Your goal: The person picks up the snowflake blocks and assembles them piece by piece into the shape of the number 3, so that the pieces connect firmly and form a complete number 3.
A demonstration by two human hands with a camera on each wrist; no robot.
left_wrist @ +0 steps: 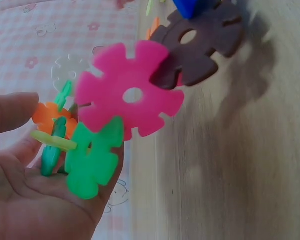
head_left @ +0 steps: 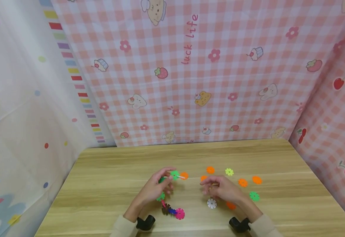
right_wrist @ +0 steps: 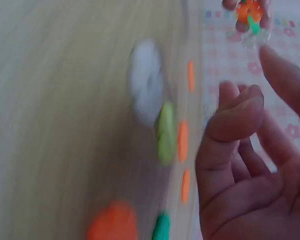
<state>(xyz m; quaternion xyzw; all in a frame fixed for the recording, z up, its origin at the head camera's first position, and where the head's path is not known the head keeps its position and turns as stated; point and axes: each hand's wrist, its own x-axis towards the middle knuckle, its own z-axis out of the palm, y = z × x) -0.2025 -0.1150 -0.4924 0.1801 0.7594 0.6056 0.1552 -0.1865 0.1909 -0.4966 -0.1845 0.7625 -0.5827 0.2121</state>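
Observation:
My left hand (head_left: pixel 157 187) holds a chain of slotted plastic snowflake discs between thumb and fingers. A green disc (head_left: pixel 174 175) and an orange disc (head_left: pixel 184 176) stick out past its fingertips. Below the hand the chain trails on through a pink disc (left_wrist: pixel 130 95), a brown disc (left_wrist: pixel 202 42) and a blue disc (head_left: pixel 172 211) to another pink disc (head_left: pixel 180 214). My right hand (head_left: pixel 224 189) hovers at the right with fingers loosely bent and nothing between them. Near it lies a white disc (head_left: pixel 211 203).
Loose discs lie on the wooden table (head_left: pixel 116 171) around the right hand: several orange ones (head_left: pixel 243 182), a yellow-green one (head_left: pixel 229 171) and a green one (head_left: pixel 254 196). A pink checked cloth (head_left: pixel 190 79) hangs behind the table's far edge.

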